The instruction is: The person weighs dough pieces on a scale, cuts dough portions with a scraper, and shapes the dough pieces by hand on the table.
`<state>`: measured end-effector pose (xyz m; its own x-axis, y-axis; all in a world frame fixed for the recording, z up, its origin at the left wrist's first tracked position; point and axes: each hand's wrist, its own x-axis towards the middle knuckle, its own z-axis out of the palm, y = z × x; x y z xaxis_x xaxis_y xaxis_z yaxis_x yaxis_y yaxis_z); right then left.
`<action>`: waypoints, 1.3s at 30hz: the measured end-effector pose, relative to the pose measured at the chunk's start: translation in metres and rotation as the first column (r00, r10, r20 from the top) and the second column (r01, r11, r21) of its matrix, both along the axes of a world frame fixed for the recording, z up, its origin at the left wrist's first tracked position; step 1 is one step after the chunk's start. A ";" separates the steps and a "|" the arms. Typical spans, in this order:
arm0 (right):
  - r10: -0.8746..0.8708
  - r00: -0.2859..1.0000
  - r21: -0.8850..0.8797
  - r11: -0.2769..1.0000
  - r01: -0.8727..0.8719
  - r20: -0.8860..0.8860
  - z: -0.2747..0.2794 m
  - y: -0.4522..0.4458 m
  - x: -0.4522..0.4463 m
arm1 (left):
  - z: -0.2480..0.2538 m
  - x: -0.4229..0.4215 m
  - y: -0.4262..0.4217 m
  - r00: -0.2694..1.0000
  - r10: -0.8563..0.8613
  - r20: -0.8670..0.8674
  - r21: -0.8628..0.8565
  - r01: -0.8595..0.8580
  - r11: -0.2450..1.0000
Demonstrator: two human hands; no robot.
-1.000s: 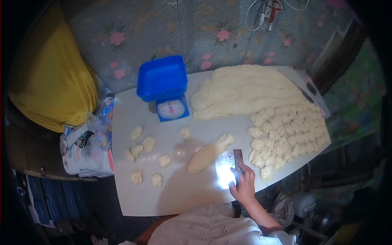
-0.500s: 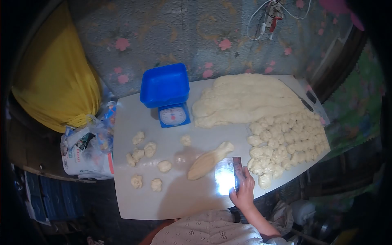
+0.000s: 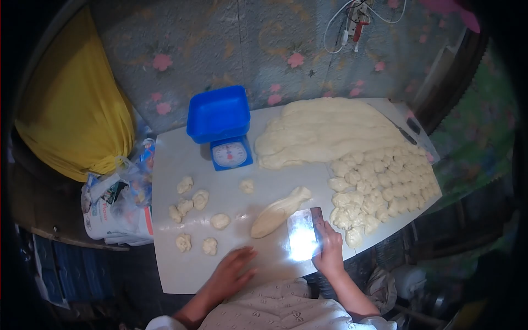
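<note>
My right hand (image 3: 330,250) is wrapped round the dark handle of a dough scraper (image 3: 302,231), whose shiny metal blade reflects a bright light. Left of the blade lies a long, tapered piece of dough (image 3: 278,213). My left hand (image 3: 234,273) is over the near part of the table, fingers stretched out and holding nothing. Several small dough lumps (image 3: 220,221) are scattered on the table's left side. A blue kitchen scale (image 3: 231,153) with a deep blue pan (image 3: 219,114) stands behind them. At the back right rests a large slab of dough (image 3: 330,129).
Rows of small dough pieces (image 3: 385,184) fill the right end of the white table (image 3: 192,275). A knife (image 3: 407,136) lies by the slab. Plastic bags (image 3: 124,192) and a yellow cloth (image 3: 77,104) are on the left. A power strip (image 3: 356,19) hangs on the wall.
My left hand has come into view over the table's near side. The right hand still grips the scraper in about the same place. The view has shifted slightly.
</note>
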<state>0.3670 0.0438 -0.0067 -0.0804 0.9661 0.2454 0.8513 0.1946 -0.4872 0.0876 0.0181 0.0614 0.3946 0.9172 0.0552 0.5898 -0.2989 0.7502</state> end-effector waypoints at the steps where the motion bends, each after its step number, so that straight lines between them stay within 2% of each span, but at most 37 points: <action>1: 0.028 0.999 0.025 0.999 -0.027 -0.039 0.004 0.000 0.003 | -0.012 0.014 0.013 1.000 0.008 -0.027 0.020 -0.008 1.000; 3: 0.052 0.996 0.052 0.997 -0.049 -0.072 0.012 -0.003 0.009 | -0.033 0.038 0.029 0.999 0.012 -0.050 0.041 -0.010 0.999; 5: 0.023 0.997 -0.145 0.989 -0.034 -0.075 0.020 -0.006 0.013 | -0.051 0.055 0.040 0.981 0.109 -0.161 0.118 -0.090 0.989; 6: 0.020 0.997 -0.146 0.989 -0.030 -0.071 0.025 -0.008 0.015 | -0.056 0.057 0.043 0.982 0.105 -0.158 0.116 -0.087 0.989; 8: -0.052 0.984 -0.223 0.975 0.012 -0.173 0.036 -0.009 0.018 | -0.061 0.060 0.047 0.938 0.160 -0.307 0.166 -0.112 0.980; 9: -0.053 0.984 -0.225 0.974 0.013 -0.172 0.041 -0.009 0.019 | -0.062 0.059 0.046 0.939 0.158 -0.306 0.164 -0.112 0.980; 11: -0.174 0.942 -0.436 0.899 0.033 -0.286 0.046 -0.007 0.021 | -0.060 0.058 0.045 0.903 0.258 -0.344 0.204 -0.196 0.959; 12: -0.174 0.942 -0.440 0.898 0.032 -0.287 0.045 -0.006 0.023 | -0.063 0.055 0.047 0.902 0.257 -0.346 0.201 -0.197 0.960; 14: -0.252 0.864 -0.654 0.749 -0.112 -0.436 0.044 -0.002 0.027 | -0.068 0.050 0.052 0.954 0.273 -0.127 0.132 -0.257 0.957; 15: -0.265 0.804 -0.628 0.761 -0.166 -0.533 0.047 -0.001 0.024 | -0.069 0.048 0.053 0.954 0.273 -0.128 0.125 -0.257 0.958; 16: -0.267 0.804 -0.633 0.756 -0.166 -0.531 0.052 0.002 0.024 | -0.069 0.047 0.054 0.957 0.275 -0.094 0.128 -0.262 0.956; 18: -0.222 0.760 -0.663 0.667 -0.338 -0.611 0.064 0.011 0.025 | -0.071 0.044 0.056 0.958 0.281 -0.062 0.124 -0.272 0.954; 19: -0.250 0.691 -0.644 0.656 -0.394 -0.678 0.081 0.016 0.019 | -0.072 0.042 0.056 0.957 0.286 -0.038 0.113 -0.280 0.953; 20: -0.252 0.694 -0.649 0.650 -0.395 -0.675 0.086 0.022 0.014 | -0.073 0.041 0.056 0.956 0.292 -0.013 0.103 -0.289 0.952; 22: -0.122 0.702 -0.493 0.794 -0.355 -0.702 0.091 0.032 0.005 | -0.071 0.039 0.057 0.956 0.293 -0.005 0.092 -0.292 0.952; 24: -0.096 0.739 -0.486 0.807 -0.334 -0.667 0.096 0.045 -0.010 | -0.067 0.039 0.058 0.956 0.294 0.005 0.088 -0.293 0.952; 26: 0.012 0.820 -0.481 0.805 -0.347 -0.572 0.103 0.058 -0.029 | -0.063 0.041 0.060 0.951 0.309 -0.002 0.081 -0.307 0.948; 30: 0.172 0.866 -0.474 0.779 -0.411 -0.469 0.107 0.077 -0.056 | -0.074 0.037 0.060 0.952 0.302 0.045 0.152 -0.305 0.940; 31: 0.241 0.859 -0.407 0.802 -0.439 -0.451 0.103 0.080 -0.060 | -0.074 0.037 0.061 0.949 0.311 0.054 0.150 -0.316 0.937; 34: 0.283 0.878 -0.484 0.748 -0.453 -0.385 0.105 0.085 -0.069 | -0.076 0.037 0.060 0.942 0.330 0.061 0.154 -0.336 0.929; 38: 0.342 0.875 -0.458 0.752 -0.474 -0.343 0.109 0.085 -0.075 | -0.077 0.037 0.058 0.940 0.338 0.048 0.193 -0.341 0.920; 39: 0.335 0.893 -0.525 0.723 -0.449 -0.302 0.111 0.085 -0.077 | -0.078 0.038 0.057 0.939 0.341 0.049 0.191 -0.344 0.919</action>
<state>0.2897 0.1286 0.1041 -0.4949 0.8198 -0.2881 0.6519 0.1311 -0.7469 0.1252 0.0752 -0.0165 0.0563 0.9671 0.2481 0.6717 -0.2205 0.7073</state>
